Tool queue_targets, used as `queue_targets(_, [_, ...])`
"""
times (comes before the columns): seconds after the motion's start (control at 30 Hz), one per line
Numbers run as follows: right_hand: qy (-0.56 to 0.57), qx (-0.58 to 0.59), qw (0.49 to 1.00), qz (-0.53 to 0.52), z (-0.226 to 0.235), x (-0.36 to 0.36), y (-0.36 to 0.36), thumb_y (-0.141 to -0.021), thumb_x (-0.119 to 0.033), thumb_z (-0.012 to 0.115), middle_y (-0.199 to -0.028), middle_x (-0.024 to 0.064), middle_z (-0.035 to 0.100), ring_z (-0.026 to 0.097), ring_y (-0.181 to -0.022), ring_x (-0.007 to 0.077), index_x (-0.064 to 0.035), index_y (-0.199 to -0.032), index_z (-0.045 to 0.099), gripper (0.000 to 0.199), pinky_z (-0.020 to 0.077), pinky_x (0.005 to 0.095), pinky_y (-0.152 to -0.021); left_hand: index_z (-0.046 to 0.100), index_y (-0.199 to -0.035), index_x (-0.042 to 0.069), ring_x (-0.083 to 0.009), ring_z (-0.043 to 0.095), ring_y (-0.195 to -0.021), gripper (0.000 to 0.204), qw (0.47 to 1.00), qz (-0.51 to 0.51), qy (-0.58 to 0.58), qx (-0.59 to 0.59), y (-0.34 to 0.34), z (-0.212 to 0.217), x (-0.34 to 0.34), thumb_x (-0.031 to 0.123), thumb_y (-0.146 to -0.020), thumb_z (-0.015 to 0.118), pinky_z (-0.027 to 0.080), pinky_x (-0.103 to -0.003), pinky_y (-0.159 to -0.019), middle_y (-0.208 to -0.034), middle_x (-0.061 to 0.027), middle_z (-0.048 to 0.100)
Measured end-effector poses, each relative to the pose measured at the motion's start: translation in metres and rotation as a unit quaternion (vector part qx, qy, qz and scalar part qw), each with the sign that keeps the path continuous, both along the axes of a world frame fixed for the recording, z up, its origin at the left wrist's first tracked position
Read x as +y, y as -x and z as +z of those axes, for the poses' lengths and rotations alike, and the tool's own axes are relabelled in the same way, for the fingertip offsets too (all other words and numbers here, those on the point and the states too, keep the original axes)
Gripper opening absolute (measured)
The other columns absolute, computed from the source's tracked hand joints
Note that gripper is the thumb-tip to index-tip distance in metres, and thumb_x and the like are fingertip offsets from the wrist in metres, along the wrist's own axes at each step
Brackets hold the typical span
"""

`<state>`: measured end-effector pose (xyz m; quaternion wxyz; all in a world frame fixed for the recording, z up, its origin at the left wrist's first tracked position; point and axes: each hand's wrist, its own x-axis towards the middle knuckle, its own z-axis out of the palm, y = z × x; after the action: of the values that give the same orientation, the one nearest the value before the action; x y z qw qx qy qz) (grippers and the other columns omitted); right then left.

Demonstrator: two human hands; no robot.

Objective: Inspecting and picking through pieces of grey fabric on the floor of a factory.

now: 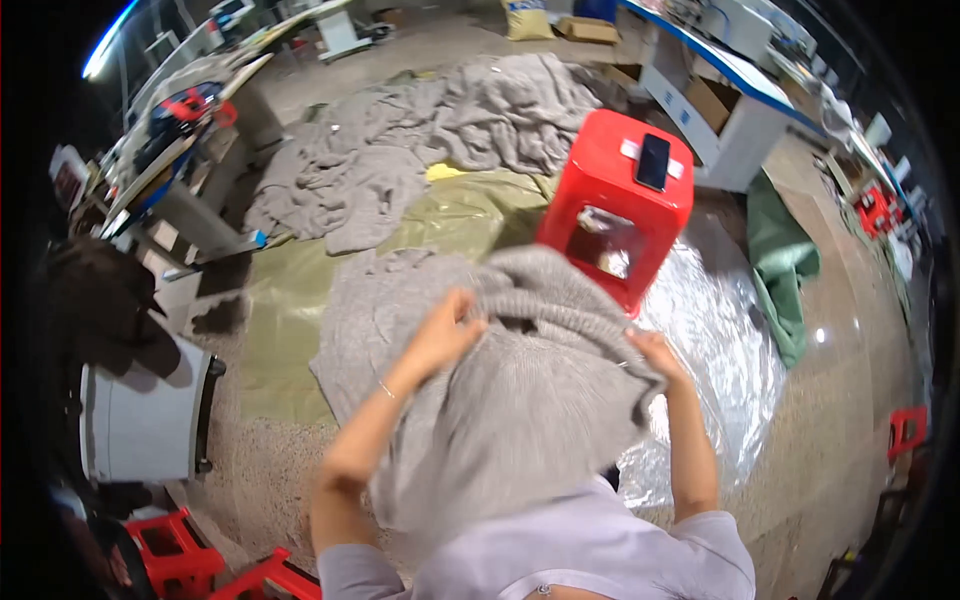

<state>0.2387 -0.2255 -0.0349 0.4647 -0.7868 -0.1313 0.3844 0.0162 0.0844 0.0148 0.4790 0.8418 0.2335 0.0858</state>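
Observation:
A grey knitted garment (540, 400) with a ribbed band hangs spread across my lap and in front of my body. My left hand (445, 332) has its fingers curled on the cloth by the left end of the band. On the other side my right hand (657, 355) grips the garment's right edge, thumb toward the band. More grey knitwear (375, 300) lies just beyond my left hand, partly under the held piece; where one piece ends and the other begins I cannot tell.
Ahead to the right stands a red plastic stool (625, 185) bearing a black phone (652, 162). A heap of grey knits (510, 110) covers olive sheeting (290, 320). Clear plastic film (715, 370) lies right, a white wheeled cabinet (140, 410) left. Red stools (175, 550) sit lower left.

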Motion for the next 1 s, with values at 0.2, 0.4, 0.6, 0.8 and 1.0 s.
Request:
queue_targets(0.2, [-0.007, -0.102, 0.988, -0.119, -0.165, -0.052, 0.018, -0.087, -0.012, 0.064, -0.077, 0.0035, 0.062, 0.056, -0.068, 0.0106, 0.0005, -0.092, 0.064, 0.014, 0.0463, 0.0266, -0.063, 0.053, -0.128, 0.004, -0.0367, 0.037, -0.134, 0.047, 0.963, 0.047, -0.255, -0.069, 0.071, -0.101, -0.063, 0.017, -0.085, 0.065, 0.03, -0.044, -0.11, -0.143, -0.0212, 0.04])
queue_targets(0.4, [-0.128, -0.199, 0.963, -0.127, -0.097, 0.04, 0.005, -0.088, -0.015, 0.065, -0.087, 0.0045, 0.063, 0.058, -0.079, 0.0106, 0.0001, -0.103, 0.062, 0.022, 0.0475, 0.0257, -0.071, 0.048, -0.133, 0.004, -0.0331, 0.039, -0.133, 0.053, 0.927, 0.346, 0.13, -0.066, 0.14, -0.177, -0.051, 0.009, -0.084, 0.066, 0.035, -0.042, -0.107, -0.142, -0.0179, 0.042])
queue_targets(0.6, [-0.074, -0.202, 0.976, 0.026, -0.12, 0.044, 0.011, -0.08, -0.025, 0.075, -0.1, 0.0118, 0.064, 0.061, -0.088, 0.0188, 0.0014, -0.113, 0.06, 0.045, 0.0491, 0.0314, -0.074, 0.03, -0.148, 0.01, -0.0272, 0.041, -0.13, 0.072, 0.949, 0.31, 0.056, -0.002, 0.154, -0.216, -0.02, -0.001, -0.083, 0.059, 0.036, -0.037, -0.105, -0.146, -0.0148, 0.038])
queue_targets(0.8, [-0.054, -0.122, 0.99, -0.054, -0.16, -0.025, 0.011, -0.089, -0.007, 0.062, -0.075, -0.0012, 0.056, 0.05, -0.065, 0.0066, -0.0016, -0.095, 0.061, 0.008, 0.043, 0.0239, -0.059, 0.042, -0.139, 0.005, -0.026, 0.05, -0.122, 0.06, 0.939, 0.26, 0.195, 0.114, 0.117, -0.204, 0.022, -0.001, -0.08, 0.054, 0.039, -0.029, -0.099, -0.133, -0.0194, 0.052])
queue_targets(1.0, [-0.166, -0.07, 0.963, -0.201, -0.125, -0.025, 0.011, -0.091, -0.006, 0.06, -0.086, -0.0007, 0.06, 0.054, -0.076, 0.0069, -0.0028, -0.11, 0.056, 0.02, 0.043, 0.0222, -0.067, 0.055, -0.126, 0.001, -0.0272, 0.057, -0.111, 0.049, 0.932, 0.349, 0.097, -0.028, 0.101, -0.195, 0.024, 0.002, -0.078, 0.055, 0.043, -0.034, -0.093, -0.119, -0.0178, 0.062])
